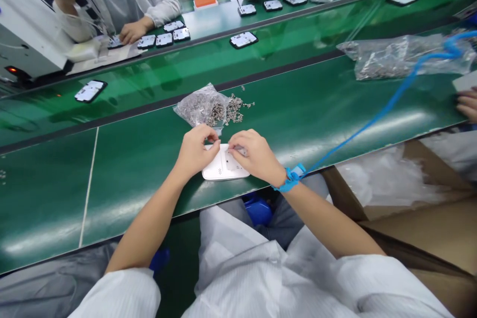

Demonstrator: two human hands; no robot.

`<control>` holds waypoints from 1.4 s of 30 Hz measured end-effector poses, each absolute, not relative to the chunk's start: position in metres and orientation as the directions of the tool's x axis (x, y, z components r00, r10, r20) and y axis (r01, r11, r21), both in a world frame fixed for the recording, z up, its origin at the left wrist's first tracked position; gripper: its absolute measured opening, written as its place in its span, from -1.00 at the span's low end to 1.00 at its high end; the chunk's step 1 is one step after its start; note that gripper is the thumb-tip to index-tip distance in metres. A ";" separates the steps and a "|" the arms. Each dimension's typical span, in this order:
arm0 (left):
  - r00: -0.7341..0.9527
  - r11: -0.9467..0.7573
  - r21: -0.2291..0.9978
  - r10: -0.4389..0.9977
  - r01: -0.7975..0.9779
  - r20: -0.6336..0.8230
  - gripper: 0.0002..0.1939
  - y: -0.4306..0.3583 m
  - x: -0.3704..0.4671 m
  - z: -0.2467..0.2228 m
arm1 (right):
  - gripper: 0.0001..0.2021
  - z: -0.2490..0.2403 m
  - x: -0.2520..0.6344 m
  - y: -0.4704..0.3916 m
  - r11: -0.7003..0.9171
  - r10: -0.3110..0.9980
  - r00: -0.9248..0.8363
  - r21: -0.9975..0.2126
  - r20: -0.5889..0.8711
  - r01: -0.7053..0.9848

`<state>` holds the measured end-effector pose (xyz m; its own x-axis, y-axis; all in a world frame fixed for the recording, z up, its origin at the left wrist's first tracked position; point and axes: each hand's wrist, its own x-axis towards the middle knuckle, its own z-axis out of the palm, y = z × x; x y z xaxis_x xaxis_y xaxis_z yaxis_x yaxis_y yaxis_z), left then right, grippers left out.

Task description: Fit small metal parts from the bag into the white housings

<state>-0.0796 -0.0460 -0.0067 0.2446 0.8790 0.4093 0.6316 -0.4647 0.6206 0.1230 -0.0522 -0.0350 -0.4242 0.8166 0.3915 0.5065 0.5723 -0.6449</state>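
Observation:
A white plastic housing [214,171] with rounded corners and a small speaker grille lies flat on the green bench near its front edge. Over its far left corner, my left hand [196,151] pinches thumb and forefinger together; whatever is between them is too small to make out. My right hand [257,154] has its fingertips closed low over the recessed panel on the housing's right side, and hides part of it. Just beyond both hands, a clear plastic bag [201,102] lies open, with small metal parts [234,108] spilling out to its right.
A blue wrist strap [288,181] on my right wrist trails a cord [391,102] across the bench. Another clear bag [402,59] of parts lies at the right. Black-edged units [244,39] sit on the far line, where co-workers are busy. A cardboard box [421,223] stands below right.

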 end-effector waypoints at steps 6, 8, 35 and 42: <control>0.322 -0.424 0.573 0.905 0.701 0.276 -0.84 -0.046 -0.079 -0.009 | -0.91 -0.052 0.119 -0.053 0.528 0.848 -0.329 -0.720 0.417 0.450; 0.335 -0.413 0.563 0.911 0.716 0.242 -0.85 -0.046 -0.078 -0.010 | -0.91 -0.054 0.118 -0.053 0.510 0.859 -0.306 -0.746 0.411 0.428; 0.393 -0.402 0.573 0.908 0.714 0.146 -0.87 -0.048 -0.072 -0.008 | -0.84 -0.060 0.118 -0.053 0.398 0.916 -0.219 -0.823 0.335 0.405; 0.336 -0.305 0.538 0.941 0.786 0.042 -0.85 -0.049 -0.067 -0.003 | -0.87 -0.060 0.131 -0.070 0.514 0.856 -0.272 -0.777 0.440 0.363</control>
<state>-0.0674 -0.0490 -0.0027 0.3364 0.9408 0.0419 0.7859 -0.3049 0.5380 0.1314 -0.0696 -0.0601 -0.2717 0.8561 0.4397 0.3635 0.5143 -0.7767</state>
